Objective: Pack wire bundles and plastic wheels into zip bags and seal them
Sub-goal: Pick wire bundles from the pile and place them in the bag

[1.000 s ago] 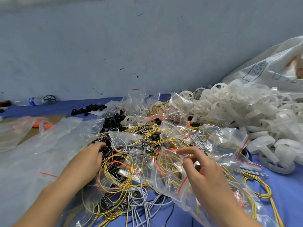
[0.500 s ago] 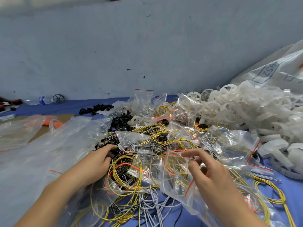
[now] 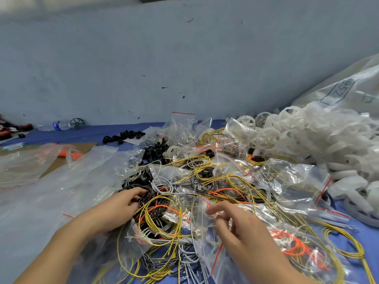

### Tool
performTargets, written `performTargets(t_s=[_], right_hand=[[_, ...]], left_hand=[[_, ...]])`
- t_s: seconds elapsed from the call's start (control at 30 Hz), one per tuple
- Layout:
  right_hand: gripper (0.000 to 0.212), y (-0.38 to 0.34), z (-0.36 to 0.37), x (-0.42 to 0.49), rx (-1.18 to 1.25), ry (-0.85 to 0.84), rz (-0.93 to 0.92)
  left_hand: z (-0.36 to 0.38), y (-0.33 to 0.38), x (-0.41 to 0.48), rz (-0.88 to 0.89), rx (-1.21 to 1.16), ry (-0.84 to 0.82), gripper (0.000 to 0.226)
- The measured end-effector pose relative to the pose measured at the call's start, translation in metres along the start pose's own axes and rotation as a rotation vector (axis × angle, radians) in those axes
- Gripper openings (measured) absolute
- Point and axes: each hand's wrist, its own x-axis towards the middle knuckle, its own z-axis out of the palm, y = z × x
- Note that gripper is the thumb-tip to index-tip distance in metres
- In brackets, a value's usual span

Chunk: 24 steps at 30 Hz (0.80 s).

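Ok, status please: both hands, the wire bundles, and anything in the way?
Left hand: fingers curled into dark wire bundle. Right hand: open over zip bag, blurred, no grip. Yellow wire loops tangled between them.

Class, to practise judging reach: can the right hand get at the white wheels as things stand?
Probably yes. The right hand hovers, and the white wheels lie heaped to its right; only flat bags and loose wires lie between.
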Motion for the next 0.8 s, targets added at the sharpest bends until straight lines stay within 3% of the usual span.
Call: performTargets(t_s=[0.1, 0.23, 0.63, 0.73, 0.8], right_hand=[[0.021, 0.002, -0.001, 0.003, 0.037, 0.017, 0.018], [0.021, 0.006, -0.004, 0.004, 0.097, 0.030, 0.035], [0.026, 0.004, -0.015, 0.002, 0.233, 0.089, 0.053], [0.026, 0.002, -0.014, -0.001, 0.231, 0.109, 0.046], [0.025, 0.002, -0.013, -0.004, 0.212, 0.130, 0.039]], left_hand=[[0.000, -0.006, 0.001, 0.007, -0.144, -0.013, 0.036], [-0.002, -0.002, 0.003, 0.017, -0.125, 0.065, 0.035], [-0.015, 0.026, -0.017, 0.086, -0.048, 0.540, 0.035], [-0.018, 0.051, -0.030, 0.169, -0.233, 0.648, 0.026], [-0.017, 0.079, -0.043, 0.254, -0.531, 0.495, 0.021]])
